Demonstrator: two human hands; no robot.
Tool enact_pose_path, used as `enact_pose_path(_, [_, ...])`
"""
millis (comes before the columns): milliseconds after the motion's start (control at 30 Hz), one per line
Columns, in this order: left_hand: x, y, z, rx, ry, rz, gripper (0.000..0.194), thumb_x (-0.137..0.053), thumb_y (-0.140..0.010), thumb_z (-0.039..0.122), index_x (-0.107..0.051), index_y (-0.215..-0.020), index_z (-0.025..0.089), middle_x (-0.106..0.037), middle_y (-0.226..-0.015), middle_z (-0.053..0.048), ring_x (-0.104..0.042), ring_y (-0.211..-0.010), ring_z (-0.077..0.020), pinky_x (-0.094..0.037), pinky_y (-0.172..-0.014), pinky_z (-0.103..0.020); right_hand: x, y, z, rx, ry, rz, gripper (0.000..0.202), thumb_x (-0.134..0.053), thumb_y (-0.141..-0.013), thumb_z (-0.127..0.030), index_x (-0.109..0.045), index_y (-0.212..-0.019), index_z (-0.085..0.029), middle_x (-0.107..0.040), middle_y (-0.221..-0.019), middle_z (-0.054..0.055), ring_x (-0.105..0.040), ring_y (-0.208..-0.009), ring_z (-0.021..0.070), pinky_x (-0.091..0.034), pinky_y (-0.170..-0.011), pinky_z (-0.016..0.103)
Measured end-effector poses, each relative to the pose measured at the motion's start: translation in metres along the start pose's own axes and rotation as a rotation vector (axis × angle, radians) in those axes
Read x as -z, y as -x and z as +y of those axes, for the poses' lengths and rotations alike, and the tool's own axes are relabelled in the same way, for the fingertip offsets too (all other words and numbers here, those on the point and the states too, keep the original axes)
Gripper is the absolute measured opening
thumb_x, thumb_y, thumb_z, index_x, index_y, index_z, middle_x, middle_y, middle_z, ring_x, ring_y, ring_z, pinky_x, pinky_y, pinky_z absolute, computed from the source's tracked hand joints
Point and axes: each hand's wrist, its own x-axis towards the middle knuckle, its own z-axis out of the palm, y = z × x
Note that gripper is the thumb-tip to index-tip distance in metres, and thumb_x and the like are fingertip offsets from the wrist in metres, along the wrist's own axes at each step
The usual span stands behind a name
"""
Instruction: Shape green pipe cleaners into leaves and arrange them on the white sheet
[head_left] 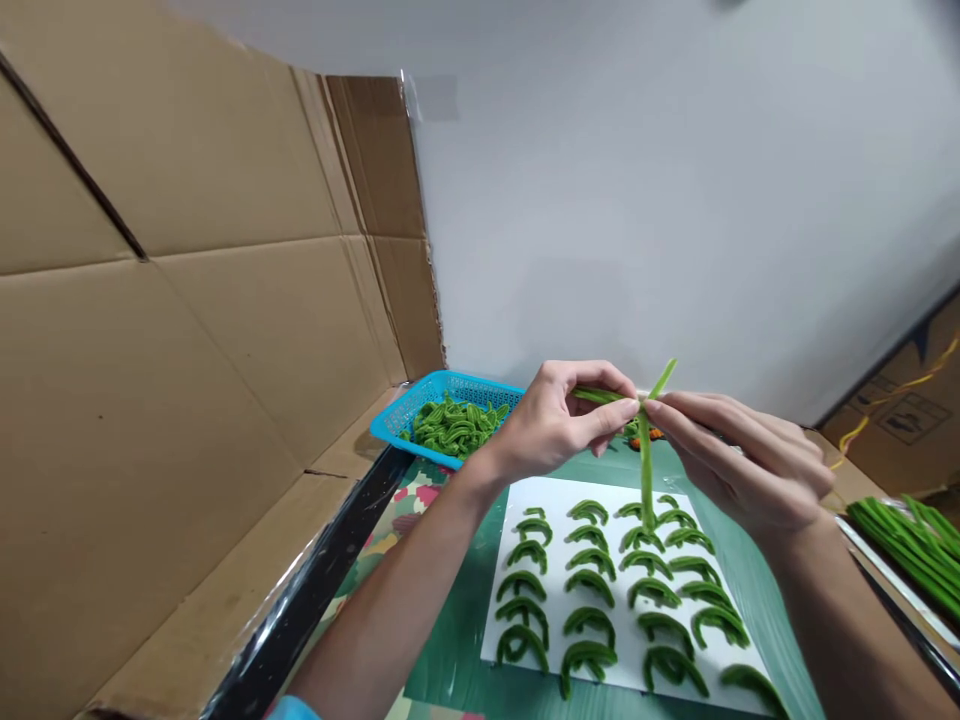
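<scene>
My left hand (559, 415) pinches green pipe cleaners (596, 396) between thumb and fingers, one piece running along inside the palm. Fingertip to fingertip with it, my right hand (742, 450) grips the same spot, where another green pipe cleaner (646, 470) crosses, its one end up and its longer end hanging down. The exact join is hidden by the fingertips. Below both hands, a white sheet (555, 490) carries rows of bent, arched green pipe cleaner pieces (589, 580).
A blue plastic basket (382, 425) heaped with curled green pieces (457, 425) stands at the back left. Straight green pipe cleaners (911, 545) lie in a bundle at the right. Cardboard walls (225, 340) rise on the left; a cardboard box (911, 400) stands at the right.
</scene>
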Motion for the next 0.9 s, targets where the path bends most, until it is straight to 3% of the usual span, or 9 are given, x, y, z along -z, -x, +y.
enact_pose_path(100, [-0.006, 0.003, 0.004, -0.075, -0.067, 0.028, 0.018, -0.081, -0.091, 0.027, -0.070, -0.093, 0.013, -0.062, -0.072, 0.001, -0.056, -0.061, -0.0066, -0.046, -0.057, -0.017, -0.002, -0.006, -0.008, -0.072, 0.006, 0.046, 0.035, -0.073, -0.087, 0.005, -0.074, -0.118, -0.010, -0.076, -0.097, 0.012, -0.075, -0.084, 0.0189, -0.062, -0.076, 0.028])
enact_pose_path(233, [-0.012, 0.007, 0.008, -0.225, -0.302, 0.102, 0.010, -0.071, -0.097, 0.023, -0.070, -0.095, 0.013, -0.068, -0.085, -0.003, -0.062, -0.076, -0.0096, -0.051, -0.067, -0.018, -0.007, -0.015, -0.026, -0.400, -0.179, 0.112, 0.026, -0.071, -0.090, 0.002, -0.074, -0.106, -0.019, -0.074, -0.091, 0.004, -0.069, -0.072, 0.0122, -0.057, -0.065, 0.024])
enact_pose_path(367, [-0.008, 0.010, 0.010, -0.424, -0.595, 0.106, 0.006, -0.063, -0.100, 0.016, -0.069, -0.099, 0.014, -0.068, -0.089, -0.003, -0.059, -0.075, -0.0092, -0.048, -0.065, -0.019, -0.008, -0.025, -0.034, -0.983, -0.701, 0.118, 0.005, -0.077, -0.093, -0.017, -0.074, -0.096, -0.018, -0.063, -0.074, 0.000, -0.056, -0.054, 0.0081, -0.049, -0.047, 0.020])
enact_pose_path(467, [-0.001, 0.010, 0.009, -0.540, -0.791, 0.013, 0.013, -0.058, -0.099, 0.009, -0.069, -0.103, 0.014, -0.069, -0.090, -0.004, -0.058, -0.075, -0.0095, -0.047, -0.068, -0.021, -0.004, -0.028, -0.027, -1.390, -1.248, -0.048, 0.025, -0.086, -0.086, -0.034, -0.070, -0.086, -0.015, -0.050, -0.063, -0.004, -0.041, -0.045, 0.0050, -0.035, -0.034, 0.016])
enact_pose_path(533, [0.000, 0.008, 0.006, -0.507, -0.808, -0.028, 0.014, -0.057, -0.099, 0.009, -0.069, -0.103, 0.014, -0.070, -0.089, -0.004, -0.059, -0.074, -0.0097, -0.048, -0.068, -0.022, -0.002, -0.028, -0.019, -1.535, -1.425, -0.176, 0.036, -0.092, -0.079, -0.040, -0.067, -0.081, -0.013, -0.046, -0.064, -0.005, -0.036, -0.045, 0.0031, -0.031, -0.032, 0.014])
enact_pose_path(600, [0.000, 0.005, 0.004, -0.380, -0.689, -0.007, 0.010, -0.061, -0.100, 0.014, -0.070, -0.100, 0.014, -0.072, -0.088, -0.004, -0.063, -0.073, -0.0100, -0.050, -0.068, -0.021, 0.000, -0.027, -0.016, -1.527, -1.353, -0.173, 0.039, -0.093, -0.078, -0.042, -0.067, -0.081, -0.013, -0.048, -0.063, -0.004, -0.040, -0.047, 0.0040, -0.035, -0.034, 0.014])
enact_pose_path(733, [-0.002, 0.002, 0.003, -0.097, -0.329, 0.049, 0.013, -0.070, -0.099, 0.025, -0.071, -0.097, 0.013, -0.076, -0.091, -0.006, -0.072, -0.083, -0.0123, -0.057, -0.076, -0.020, 0.001, -0.027, -0.018, -1.329, -1.066, -0.137, 0.034, -0.087, -0.087, -0.043, -0.070, -0.091, -0.014, -0.058, -0.064, -0.001, -0.054, -0.050, 0.0079, -0.047, -0.044, 0.016])
enact_pose_path(900, [-0.001, 0.003, 0.010, -0.017, -0.207, 0.049, 0.017, -0.078, -0.094, 0.029, -0.072, -0.097, 0.013, -0.075, -0.092, -0.006, -0.072, -0.085, -0.0133, -0.056, -0.076, -0.020, 0.003, -0.034, -0.021, -1.169, -0.952, -0.176, 0.030, -0.083, -0.092, -0.041, -0.071, -0.085, -0.015, -0.066, -0.071, 0.001, -0.065, -0.056, 0.0101, -0.055, -0.052, 0.017])
